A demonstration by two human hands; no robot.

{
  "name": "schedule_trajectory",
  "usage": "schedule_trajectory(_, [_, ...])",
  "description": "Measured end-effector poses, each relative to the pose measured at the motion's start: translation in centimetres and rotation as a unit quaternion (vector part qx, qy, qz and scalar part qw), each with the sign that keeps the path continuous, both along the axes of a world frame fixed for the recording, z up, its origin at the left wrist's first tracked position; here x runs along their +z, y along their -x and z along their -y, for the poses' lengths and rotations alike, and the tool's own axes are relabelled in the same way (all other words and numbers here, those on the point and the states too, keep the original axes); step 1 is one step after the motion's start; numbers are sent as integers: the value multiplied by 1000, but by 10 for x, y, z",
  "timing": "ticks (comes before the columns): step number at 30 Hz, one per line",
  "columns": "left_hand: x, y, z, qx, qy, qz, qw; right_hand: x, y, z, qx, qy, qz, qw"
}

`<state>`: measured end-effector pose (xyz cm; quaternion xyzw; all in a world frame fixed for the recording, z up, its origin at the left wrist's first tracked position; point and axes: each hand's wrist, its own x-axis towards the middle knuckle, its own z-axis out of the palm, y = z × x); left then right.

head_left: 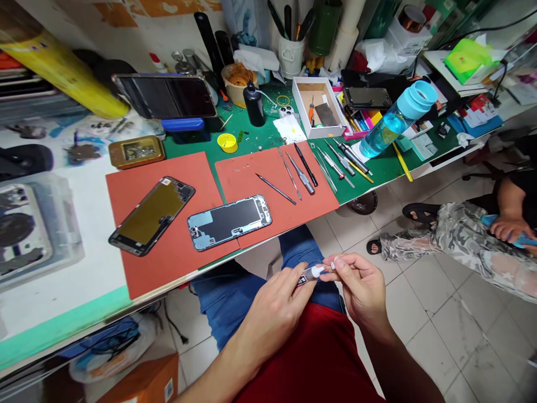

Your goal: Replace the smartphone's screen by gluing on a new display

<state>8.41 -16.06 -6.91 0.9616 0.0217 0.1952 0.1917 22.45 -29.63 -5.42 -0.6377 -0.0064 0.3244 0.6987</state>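
Over my lap, my left hand (282,296) is closed around a small glue tube (309,275) with a dark label and a white nozzle pointing right. My right hand (361,284) pinches a tiny white cap (333,266) just beside that nozzle; a small gap shows between them. On the bench beyond lies an opened phone body (229,221), its dark battery showing. A detached phone screen (153,215) rests to its left, gold-brown back facing up. Both lie on red-orange mats (126,193).
Tweezers, a spudger (276,188) and several screwdrivers (301,173) lie right of the phone. Behind stand a black bottle (254,105), a white box (322,130) and a blue water bottle (388,129). A propped phone (168,96) stands at back left. Another person (465,235) sits at right.
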Motion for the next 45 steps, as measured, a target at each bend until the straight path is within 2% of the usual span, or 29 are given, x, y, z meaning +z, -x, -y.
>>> schedule_trajectory(11, [0,0,1,2,-4,3,1000,-1,-1,1,27,11,44,999])
schedule_trajectory(18, [5,0,-3,2,-85,-12,996,10,-23,6,126,46,120,984])
schedule_trajectory(20, [8,-1,-3,-1,-97,-19,995,12,-30,5,176,56,167,969])
schedule_trajectory(23, [11,-4,-3,-3,-109,-24,994,11,-35,2,262,84,294,915])
schedule_trajectory(25, [13,-6,-2,-6,-112,-24,993,9,-36,1,289,105,350,885])
schedule_trajectory(29, [13,-6,-3,-6,-97,-22,995,7,-40,2,315,112,372,866])
schedule_trajectory(33, [12,-4,-6,-22,-45,-39,998,8,-46,3,366,90,381,844])
schedule_trajectory(38, [16,-2,-7,-55,20,-84,995,7,-53,2,390,102,345,847])
schedule_trajectory(40, [15,-1,-6,-62,22,-97,993,5,-53,2,397,112,315,855])
schedule_trajectory(45, [8,0,0,-21,-131,-68,989,-11,-37,1,383,160,182,891])
